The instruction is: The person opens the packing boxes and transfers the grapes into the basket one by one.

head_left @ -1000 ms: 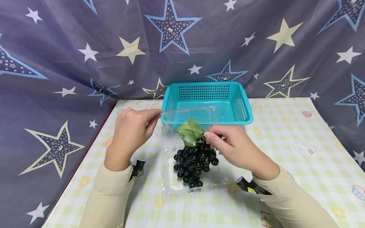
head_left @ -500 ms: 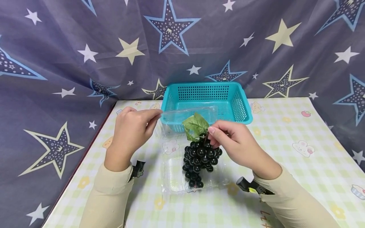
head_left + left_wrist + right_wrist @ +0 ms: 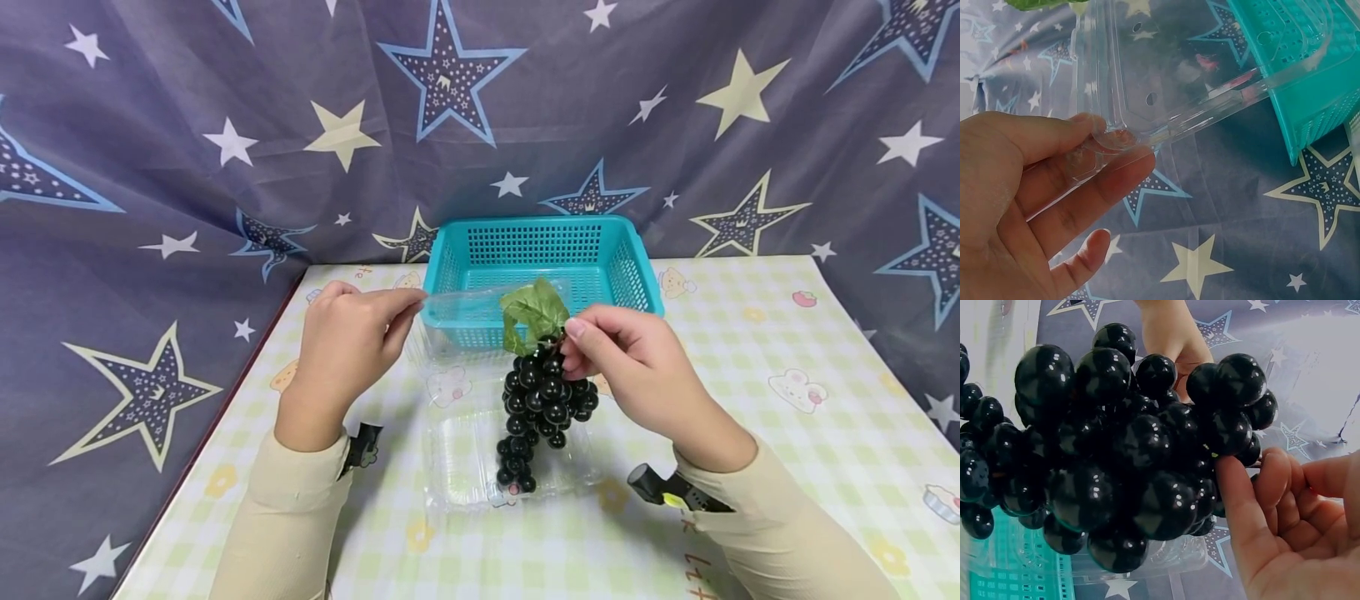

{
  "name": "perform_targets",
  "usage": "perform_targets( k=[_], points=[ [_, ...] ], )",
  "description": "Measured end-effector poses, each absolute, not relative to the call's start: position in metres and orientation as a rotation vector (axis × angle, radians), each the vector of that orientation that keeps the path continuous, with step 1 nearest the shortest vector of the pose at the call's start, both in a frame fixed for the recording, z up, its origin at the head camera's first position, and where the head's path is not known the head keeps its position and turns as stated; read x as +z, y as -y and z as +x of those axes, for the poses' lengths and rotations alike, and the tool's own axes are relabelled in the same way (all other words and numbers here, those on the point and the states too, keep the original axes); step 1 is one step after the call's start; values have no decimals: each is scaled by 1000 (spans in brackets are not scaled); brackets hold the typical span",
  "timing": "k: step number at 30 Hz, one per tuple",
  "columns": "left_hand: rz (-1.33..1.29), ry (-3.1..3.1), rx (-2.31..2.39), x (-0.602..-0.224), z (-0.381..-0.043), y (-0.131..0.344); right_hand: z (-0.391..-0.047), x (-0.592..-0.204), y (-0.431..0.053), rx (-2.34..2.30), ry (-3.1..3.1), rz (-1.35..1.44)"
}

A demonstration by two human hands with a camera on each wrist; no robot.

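Note:
A bunch of dark grapes (image 3: 543,396) with a green leaf (image 3: 540,310) on top hangs from my right hand (image 3: 637,367), which pinches its stem. Its tail overlaps the base of a clear plastic clamshell box (image 3: 465,458) on the table. My left hand (image 3: 356,337) pinches the corner of the raised clear lid (image 3: 1179,100) between thumb and fingers, as the left wrist view shows. Close up in the right wrist view, the grapes (image 3: 1147,440) are glossy and round, and the curled fingers (image 3: 1241,519) of my right hand sit at the stem end.
A turquoise mesh basket (image 3: 536,242) stands at the back of the table, partly behind the lid. The table has a green-and-white checked cloth (image 3: 735,467). A dark curtain (image 3: 300,75) printed with stars rises behind and at both sides.
My right hand has raised the grape bunch and shifted it to the right, leaf and all, and the bunch now hangs longer. The left hand has stayed at the lid.

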State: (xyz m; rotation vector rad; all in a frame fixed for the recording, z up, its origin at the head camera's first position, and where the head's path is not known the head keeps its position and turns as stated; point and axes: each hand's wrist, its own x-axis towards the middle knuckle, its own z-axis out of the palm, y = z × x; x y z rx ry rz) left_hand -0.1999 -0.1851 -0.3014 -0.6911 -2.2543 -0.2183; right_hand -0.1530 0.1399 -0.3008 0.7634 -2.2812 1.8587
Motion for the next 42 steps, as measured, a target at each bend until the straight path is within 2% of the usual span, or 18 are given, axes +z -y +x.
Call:
perform_targets(
  k=[42],
  points=[
    [-627,2251,-195,-297,-199,195,-144,-281,-160,2121,1739,700]
  ],
)
